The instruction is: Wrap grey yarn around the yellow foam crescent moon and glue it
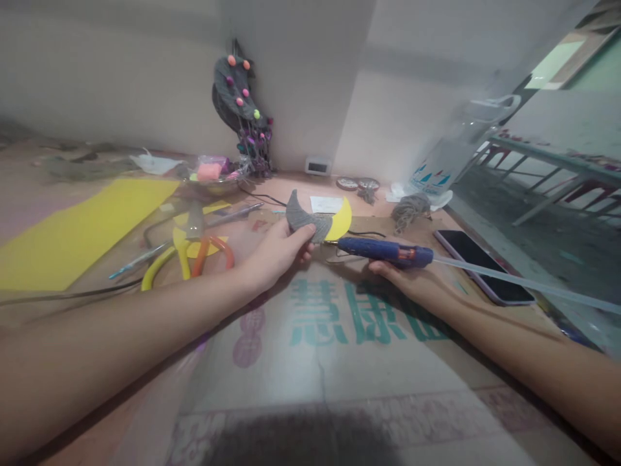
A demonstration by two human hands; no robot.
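My left hand (277, 254) is closed on a crescent-shaped piece (315, 222), grey with wound yarn on its left part and bare yellow at its right tip. My right hand (407, 279) grips a blue hot glue gun (383, 251) lying sideways, its nozzle pointing left at the crescent's yellow end. A clear glue stick (524, 281) juts out of the gun's back to the right. Both hands hover over a flattened cardboard sheet (334, 349) printed with green characters.
Orange-and-yellow scissors (194, 254) and a yellow foam sheet (72, 233) lie at the left. A smartphone (480, 264) lies at the right, a ball of grey yarn (411, 210) behind it. A bowl of pompoms (213, 175) and a decorated grey ornament (242, 110) stand in the back corner.
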